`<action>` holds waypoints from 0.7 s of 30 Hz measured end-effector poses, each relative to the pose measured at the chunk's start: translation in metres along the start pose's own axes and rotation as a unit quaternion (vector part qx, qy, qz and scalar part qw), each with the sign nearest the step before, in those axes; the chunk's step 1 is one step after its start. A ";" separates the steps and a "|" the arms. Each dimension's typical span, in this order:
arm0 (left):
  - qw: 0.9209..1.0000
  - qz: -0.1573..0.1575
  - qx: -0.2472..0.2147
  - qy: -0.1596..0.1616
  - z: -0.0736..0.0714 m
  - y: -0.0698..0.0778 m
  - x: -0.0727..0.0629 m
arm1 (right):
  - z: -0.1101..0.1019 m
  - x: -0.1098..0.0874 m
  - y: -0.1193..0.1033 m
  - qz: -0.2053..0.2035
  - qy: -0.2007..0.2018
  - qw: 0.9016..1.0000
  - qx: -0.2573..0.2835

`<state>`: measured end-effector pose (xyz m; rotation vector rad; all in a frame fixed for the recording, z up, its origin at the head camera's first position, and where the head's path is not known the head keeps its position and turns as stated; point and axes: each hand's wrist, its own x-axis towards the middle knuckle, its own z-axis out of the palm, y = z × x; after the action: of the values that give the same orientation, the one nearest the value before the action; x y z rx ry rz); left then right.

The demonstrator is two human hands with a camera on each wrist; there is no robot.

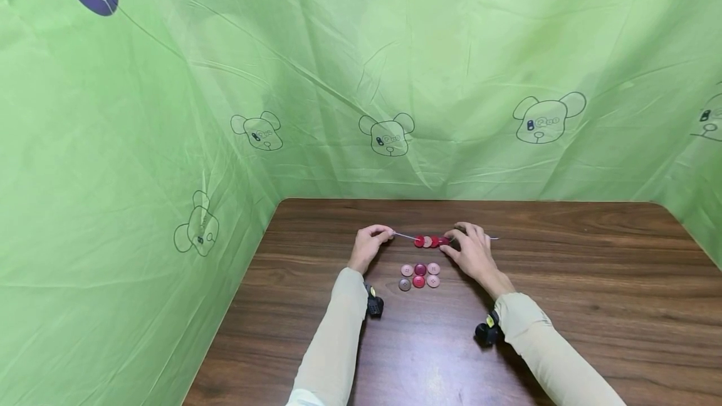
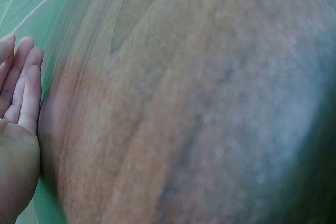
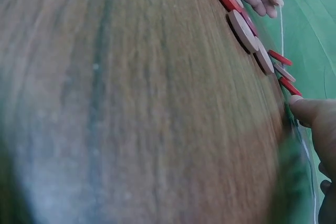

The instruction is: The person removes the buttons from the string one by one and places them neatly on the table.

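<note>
My left hand (image 1: pixel 369 246) pinches a thin white cord (image 1: pixel 405 235) between thumb and index finger, its other fingers fairly straight in the left wrist view. The cord runs right through a row of round buttons: a red button (image 1: pixel 419 241), a pink button (image 1: pixel 427 242), another red button (image 1: pixel 435 241) and a dark red button (image 1: pixel 444 241). At the row's right end, my right hand (image 1: pixel 472 252) pinches the dark red button, partly hiding it. More cord (image 1: pixel 494 239) comes out beyond that hand. In the right wrist view, the right thumb (image 3: pixel 302 104) sits right by the strung buttons.
Nearer me, several loose buttons lie in two short rows on the brown wooden table (image 1: pixel 592 281), among them a maroon button (image 1: pixel 420 269), a grey button (image 1: pixel 405 284) and a bright red button (image 1: pixel 418 281). Green fabric (image 1: pixel 451 80) hangs behind and at the sides.
</note>
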<state>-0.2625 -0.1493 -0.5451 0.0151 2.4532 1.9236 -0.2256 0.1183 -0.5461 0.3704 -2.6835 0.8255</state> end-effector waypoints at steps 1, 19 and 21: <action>1.000 0.000 0.000 0.000 0.000 0.000 0.000 | 0.000 0.000 0.001 0.000 0.002 1.000 0.000; 1.000 0.002 -0.002 0.002 0.001 0.000 0.000 | -0.011 -0.004 0.010 0.004 0.016 1.000 0.001; 1.000 0.001 -0.003 0.003 0.001 0.000 0.000 | -0.012 -0.004 0.011 0.005 0.014 1.000 0.000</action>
<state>-0.2629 -0.1477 -0.5452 0.0115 2.4526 1.9331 -0.2227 0.1347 -0.5442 0.3417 -2.6615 0.8282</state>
